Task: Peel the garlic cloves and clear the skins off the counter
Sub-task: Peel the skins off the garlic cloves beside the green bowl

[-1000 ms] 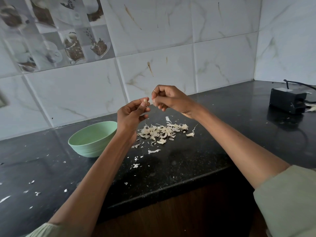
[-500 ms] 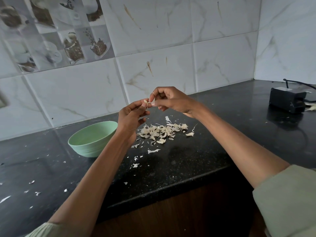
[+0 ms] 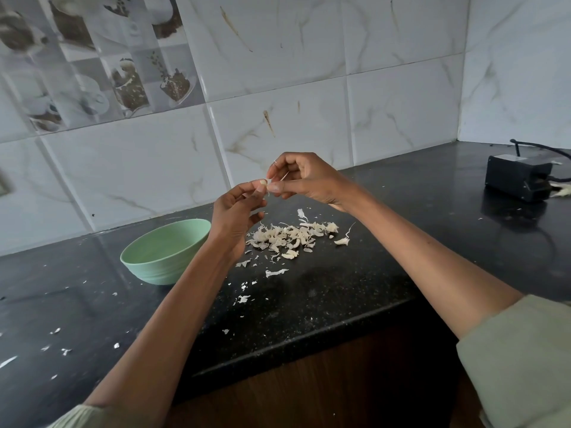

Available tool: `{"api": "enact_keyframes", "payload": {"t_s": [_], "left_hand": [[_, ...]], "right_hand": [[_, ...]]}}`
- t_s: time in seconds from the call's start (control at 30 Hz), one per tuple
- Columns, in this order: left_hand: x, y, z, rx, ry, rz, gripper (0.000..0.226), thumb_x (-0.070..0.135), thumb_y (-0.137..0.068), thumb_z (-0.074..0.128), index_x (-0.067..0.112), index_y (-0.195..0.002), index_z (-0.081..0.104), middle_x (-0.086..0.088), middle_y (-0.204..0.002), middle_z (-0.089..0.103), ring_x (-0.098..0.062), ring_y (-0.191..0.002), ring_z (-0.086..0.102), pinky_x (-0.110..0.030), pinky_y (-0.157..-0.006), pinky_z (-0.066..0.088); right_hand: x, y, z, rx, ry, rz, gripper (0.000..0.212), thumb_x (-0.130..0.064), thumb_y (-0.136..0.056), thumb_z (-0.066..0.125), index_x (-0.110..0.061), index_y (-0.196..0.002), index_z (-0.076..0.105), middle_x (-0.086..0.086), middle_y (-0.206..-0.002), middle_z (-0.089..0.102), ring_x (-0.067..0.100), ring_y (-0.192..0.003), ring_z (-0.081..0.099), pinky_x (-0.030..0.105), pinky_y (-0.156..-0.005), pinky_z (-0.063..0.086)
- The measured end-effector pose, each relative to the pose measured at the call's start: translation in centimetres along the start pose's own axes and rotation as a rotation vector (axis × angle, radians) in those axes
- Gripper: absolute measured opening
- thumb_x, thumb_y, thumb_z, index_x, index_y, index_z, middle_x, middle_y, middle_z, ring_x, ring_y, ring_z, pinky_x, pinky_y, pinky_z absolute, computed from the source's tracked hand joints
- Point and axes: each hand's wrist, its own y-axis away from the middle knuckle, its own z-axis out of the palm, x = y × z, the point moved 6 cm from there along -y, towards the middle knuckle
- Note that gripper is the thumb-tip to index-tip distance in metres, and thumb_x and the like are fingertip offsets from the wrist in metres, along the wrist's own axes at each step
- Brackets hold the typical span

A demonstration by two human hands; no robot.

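Observation:
Both hands are raised above the black counter [image 3: 340,291], fingertips together. My left hand [image 3: 238,211] pinches a small pale garlic clove [image 3: 264,182] between thumb and fingers. My right hand [image 3: 304,177] pinches a thin strip of skin at the clove's tip. Below them lies a pile of garlic skins [image 3: 290,237], with more flakes scattered toward the front edge and left. A pale green bowl [image 3: 165,253] stands left of the pile, just beside my left forearm; its inside is mostly hidden.
A black power adapter [image 3: 516,180] with a cable sits at the far right of the counter. White marble tiles form the back wall and right corner. The counter's front edge runs diagonally below my forearms, with a wooden cabinet front under it.
My right hand, apart from the left a second ago, has come back against the clove in my left hand. Both hands stay raised over the pile of skins.

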Motion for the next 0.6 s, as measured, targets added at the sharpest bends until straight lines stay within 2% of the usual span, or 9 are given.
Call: {"api": "enact_keyframes", "payload": {"t_s": [0.07,0.23,0.33,0.43,0.6], "left_hand": [[-0.09,-0.01,0.12,-0.013,-0.010,0.003,0.007,0.015,-0.099,0.073,0.015,-0.105,0.076,0.004,-0.082,0.073,-0.007,-0.075,0.068,-0.020,-0.067,0.056],[0.00,0.13,0.22,-0.018,-0.030,0.031,0.014,0.008,-0.100,0.069,0.004,-0.113,0.074,-0.005,-0.088,0.077,-0.013,-0.079,0.073,-0.021,-0.069,0.058],[0.21,0.13,0.30,-0.018,-0.061,0.052,0.020,0.009,-0.099,0.072,-0.002,-0.116,0.073,-0.011,-0.091,0.078,-0.018,-0.082,0.076,-0.023,-0.068,0.058],[0.23,0.12,0.27,-0.004,-0.071,0.090,0.026,0.014,-0.097,0.076,-0.006,-0.113,0.073,-0.013,-0.090,0.079,-0.021,-0.081,0.076,-0.024,-0.068,0.059],[0.19,0.02,-0.24,0.035,-0.121,0.152,0.019,0.013,-0.095,0.077,-0.003,-0.105,0.076,-0.011,-0.082,0.078,-0.016,-0.074,0.072,-0.022,-0.070,0.058]], "right_hand": [[0.04,-0.01,0.00,0.008,0.007,-0.009,0.026,-0.007,-0.089,0.083,0.002,-0.109,0.069,0.016,-0.100,0.071,0.020,-0.090,0.071,0.031,-0.081,0.061],[0.15,-0.01,-0.13,0.021,0.063,-0.005,0.023,-0.007,-0.089,0.083,0.002,-0.107,0.071,0.025,-0.104,0.073,0.020,-0.086,0.071,0.032,-0.082,0.062],[0.00,-0.04,-0.24,0.063,0.159,-0.031,0.016,-0.008,-0.087,0.082,-0.004,-0.101,0.075,0.015,-0.097,0.077,0.022,-0.081,0.073,0.038,-0.083,0.063],[-0.47,0.12,-0.02,0.077,0.241,-0.074,0.012,-0.007,-0.083,0.081,-0.010,-0.094,0.076,0.000,-0.091,0.080,0.024,-0.088,0.075,0.040,-0.087,0.063],[-0.74,0.10,0.58,0.057,0.288,-0.121,0.017,-0.007,-0.081,0.081,-0.015,-0.094,0.072,0.004,-0.090,0.076,0.026,-0.086,0.072,0.044,-0.084,0.062]]}}
